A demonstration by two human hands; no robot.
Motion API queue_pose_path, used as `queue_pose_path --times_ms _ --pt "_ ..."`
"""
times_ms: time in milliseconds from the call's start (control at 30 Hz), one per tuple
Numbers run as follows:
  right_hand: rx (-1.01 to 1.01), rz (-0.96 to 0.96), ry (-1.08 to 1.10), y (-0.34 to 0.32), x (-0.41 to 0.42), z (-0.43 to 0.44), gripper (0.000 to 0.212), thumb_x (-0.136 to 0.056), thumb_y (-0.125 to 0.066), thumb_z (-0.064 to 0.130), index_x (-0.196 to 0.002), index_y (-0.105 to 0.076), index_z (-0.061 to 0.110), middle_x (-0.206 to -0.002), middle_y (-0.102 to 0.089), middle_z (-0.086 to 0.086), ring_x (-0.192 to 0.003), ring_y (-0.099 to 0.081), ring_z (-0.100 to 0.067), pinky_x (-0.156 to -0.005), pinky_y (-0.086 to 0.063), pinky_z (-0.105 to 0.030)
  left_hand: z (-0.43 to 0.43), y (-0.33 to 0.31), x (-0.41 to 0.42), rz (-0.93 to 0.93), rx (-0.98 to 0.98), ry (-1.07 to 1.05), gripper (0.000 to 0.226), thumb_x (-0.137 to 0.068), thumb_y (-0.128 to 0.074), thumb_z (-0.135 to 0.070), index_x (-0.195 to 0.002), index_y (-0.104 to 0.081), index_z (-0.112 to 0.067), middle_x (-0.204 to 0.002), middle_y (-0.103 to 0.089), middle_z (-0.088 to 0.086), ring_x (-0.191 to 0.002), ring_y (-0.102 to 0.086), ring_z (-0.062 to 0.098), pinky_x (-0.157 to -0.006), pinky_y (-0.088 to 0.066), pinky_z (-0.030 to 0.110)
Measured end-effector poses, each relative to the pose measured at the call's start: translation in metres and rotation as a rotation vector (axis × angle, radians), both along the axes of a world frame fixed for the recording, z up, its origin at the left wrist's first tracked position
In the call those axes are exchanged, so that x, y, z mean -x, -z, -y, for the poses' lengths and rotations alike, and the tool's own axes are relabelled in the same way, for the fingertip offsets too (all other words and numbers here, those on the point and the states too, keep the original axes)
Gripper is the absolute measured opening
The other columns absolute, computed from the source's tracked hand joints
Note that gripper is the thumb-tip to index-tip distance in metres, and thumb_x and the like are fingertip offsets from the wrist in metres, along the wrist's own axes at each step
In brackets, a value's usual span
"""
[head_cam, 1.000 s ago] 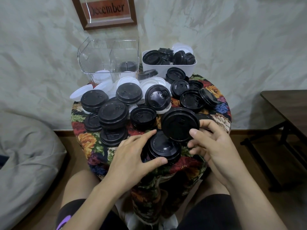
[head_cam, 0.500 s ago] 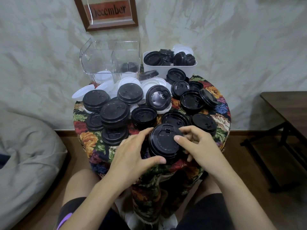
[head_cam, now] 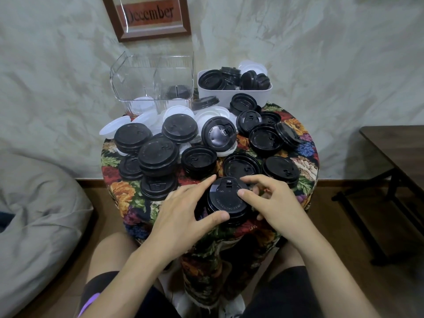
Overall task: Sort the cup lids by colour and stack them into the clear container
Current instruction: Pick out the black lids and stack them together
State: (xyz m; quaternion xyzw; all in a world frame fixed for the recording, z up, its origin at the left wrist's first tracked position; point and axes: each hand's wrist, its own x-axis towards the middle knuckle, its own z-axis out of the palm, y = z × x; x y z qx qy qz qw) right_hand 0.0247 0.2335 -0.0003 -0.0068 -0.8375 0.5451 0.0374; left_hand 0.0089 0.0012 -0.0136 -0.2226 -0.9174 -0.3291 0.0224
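Versus a second before, the right hand (head_cam: pixel 273 203) no longer held a lid raised. Both hands were down on the black lid stack (head_cam: pixel 226 203) at the table's near edge. The left hand (head_cam: pixel 183 210) gripped its side between thumb and forefinger. The right hand pinched the top, thumb on it. The clear container (head_cam: pixel 151 81) stood far left. The frame (head_cam: pixel 149 14) read "December". One shiny lid (head_cam: pixel 219 136) showed "HOT".

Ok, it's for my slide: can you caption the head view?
Left hand and right hand grip a stack of black lids on a lid-strewn floral table, clear container behind.
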Motion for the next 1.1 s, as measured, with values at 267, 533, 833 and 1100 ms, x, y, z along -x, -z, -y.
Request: queue_pose_path --times_ms 267,533,833,1100 --pt "-0.027 0.004 0.004 0.003 -0.001 0.000 0.030 -0.092 -0.074 0.037 -0.122 -0.073 0.032 -0.080 -0.057 0.006 -0.061 -0.056 -0.006 -0.053 -0.055 -0.028 0.000 0.003 0.003 0.003 0.003 0.017 0.092 -0.075 -0.045 -0.091 -0.156 -0.033 -0.048 -0.143 -0.049 -0.030 -0.135 -0.039 -0.004 -0.115 -0.032 0.035" --pt "-0.036 0.023 -0.017 -0.002 0.002 -0.004 0.028 -0.096 -0.070 0.037 -0.122 -0.074 0.030 -0.078 -0.065 0.003 -0.059 -0.063 -0.012 -0.053 -0.055 -0.028 0.000 0.005 0.003 -0.033 0.042 0.016 0.093 -0.077 -0.042 -0.093 -0.156 -0.033 -0.044 -0.144 -0.049 -0.028 -0.135 -0.039 -0.004 -0.116 -0.032 0.034" --pt "-0.541 -0.059 0.096 -0.003 0.016 -0.003 0.027 -0.103 -0.058 0.031 -0.127 -0.068 0.038 -0.060 -0.061 0.011 -0.059 -0.060 -0.006 -0.069 -0.057 -0.037 -0.003 0.004 -0.001 -0.045 -0.014 -0.029 0.090 -0.075 -0.047 -0.092 -0.152 -0.041 -0.046 -0.132 -0.048 -0.033 -0.126 -0.042 -0.008 -0.111 -0.037 0.034" --pt "-0.294 -0.169 0.187 -0.013 0.014 0.000 0.013 -0.102 -0.062 0.025 -0.101 -0.072 0.033 -0.065 -0.067 0.007 -0.053 -0.064 -0.009 -0.055 -0.057 -0.040 -0.004 0.006 -0.003 -0.082 -0.027 -0.050 0.089 -0.077 -0.046 -0.092 -0.151 -0.044 -0.043 -0.130 -0.047 -0.034 -0.123 -0.044 -0.007 -0.108 -0.041 0.036"
